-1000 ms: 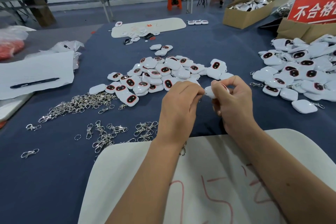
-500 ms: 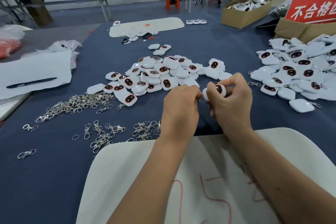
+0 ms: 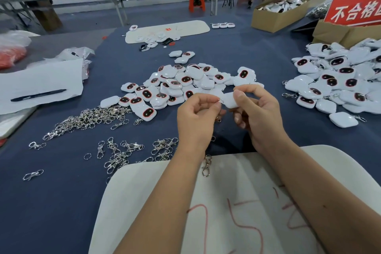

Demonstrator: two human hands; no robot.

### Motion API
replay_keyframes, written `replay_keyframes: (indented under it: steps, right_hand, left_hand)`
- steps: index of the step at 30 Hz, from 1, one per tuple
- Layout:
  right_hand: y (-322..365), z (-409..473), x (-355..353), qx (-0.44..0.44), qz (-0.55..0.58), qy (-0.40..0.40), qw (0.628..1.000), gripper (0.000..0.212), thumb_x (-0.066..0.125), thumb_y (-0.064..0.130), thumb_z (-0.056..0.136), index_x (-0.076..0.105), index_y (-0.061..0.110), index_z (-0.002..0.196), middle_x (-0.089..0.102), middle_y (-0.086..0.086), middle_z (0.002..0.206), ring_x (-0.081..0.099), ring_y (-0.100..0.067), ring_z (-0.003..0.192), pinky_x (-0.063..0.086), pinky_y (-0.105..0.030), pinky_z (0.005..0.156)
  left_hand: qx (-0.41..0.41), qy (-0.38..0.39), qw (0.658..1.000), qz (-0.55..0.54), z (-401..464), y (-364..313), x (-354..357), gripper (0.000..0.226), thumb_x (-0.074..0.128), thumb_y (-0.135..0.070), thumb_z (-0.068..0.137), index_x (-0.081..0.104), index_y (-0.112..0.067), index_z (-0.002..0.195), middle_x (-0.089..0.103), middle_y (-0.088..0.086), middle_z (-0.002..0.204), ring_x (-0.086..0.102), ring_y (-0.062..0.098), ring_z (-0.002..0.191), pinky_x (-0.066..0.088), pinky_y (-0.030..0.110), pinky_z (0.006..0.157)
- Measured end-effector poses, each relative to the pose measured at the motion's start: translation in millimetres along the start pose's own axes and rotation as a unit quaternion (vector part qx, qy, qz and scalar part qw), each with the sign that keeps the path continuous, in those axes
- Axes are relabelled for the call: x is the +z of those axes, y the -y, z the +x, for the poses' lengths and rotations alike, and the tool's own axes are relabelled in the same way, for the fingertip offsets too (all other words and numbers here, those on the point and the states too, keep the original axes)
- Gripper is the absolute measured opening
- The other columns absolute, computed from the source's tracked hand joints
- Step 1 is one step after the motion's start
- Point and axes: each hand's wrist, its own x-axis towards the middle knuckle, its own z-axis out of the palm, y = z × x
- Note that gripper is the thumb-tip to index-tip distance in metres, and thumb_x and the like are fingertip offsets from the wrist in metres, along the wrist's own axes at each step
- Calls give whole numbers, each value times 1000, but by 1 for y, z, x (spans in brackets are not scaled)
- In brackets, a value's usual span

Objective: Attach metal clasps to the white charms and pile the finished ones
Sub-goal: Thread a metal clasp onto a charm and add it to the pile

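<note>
Right hand (image 3: pixel 258 115) pinches white charm (image 3: pixel 230 99) between thumb and fingers, held above counter (image 3: pixel 61 202) at centre. Left hand (image 3: pixel 198 117) at 9 o'clock of charm, fingertips pinching small ring at charm's edge; metal clasp (image 3: pixel 206 166) dangles below left wrist. Loose charm heap (image 3: pixel 181 85) at 12 o'clock from hands. Second charm pile (image 3: pixel 338 82) with clasps at 3 o'clock. Clasp heap (image 3: pixel 86 119) at 9 o'clock, more scattered at 8. White board (image 3: pixel 237 202) at 6 o'clock under forearms. Pen (image 3: pixel 38 95) on paper (image 3: pixel 41 80), far 9 o'clock.
</note>
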Motion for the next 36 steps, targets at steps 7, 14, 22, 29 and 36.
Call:
replay_keyframes:
  steps: [7,14,22,29,36]
  right_hand:
    - [-1,-5,1,-29,-64,-9,997,24,79,24,92,62,8,99,71,-10,68,55,-18,43,41,-26,41]
    - [1,-9,2,-65,-95,7,993,41,86,26,86,51,5,94,72,-15,72,60,-27,43,44,-28,39]
    - [5,-5,2,-21,13,49,998,36,79,34,86,55,10,96,75,-19,76,59,-16,47,44,-22,44]
    - [1,-2,1,-10,2,15,1000,27,80,31,90,60,14,92,73,-16,73,58,-17,45,42,-22,42]
    - [-3,-6,3,-41,-96,8,995,40,85,31,87,55,5,95,73,-10,67,57,-21,40,41,-25,38]
  left_hand:
    - [202,-7,944,262,-2,2,-5,15,68,0,87,75,-11,79,69,-4,69,65,18,67,54,36,67]
    - [271,32,868,415,-4,3,-5,17,57,0,85,72,-8,85,65,7,77,58,28,75,49,48,69]
    - [-47,-6,997,-60,1,-2,-1,12,72,3,89,72,-8,93,76,6,73,73,14,69,59,23,68]
    - [-63,-10,993,-95,1,-3,-3,12,76,4,86,73,-6,91,77,9,77,75,16,71,59,24,69]
    - [222,49,911,345,1,0,-14,22,59,2,85,76,-12,82,68,-5,71,63,20,71,53,41,68]
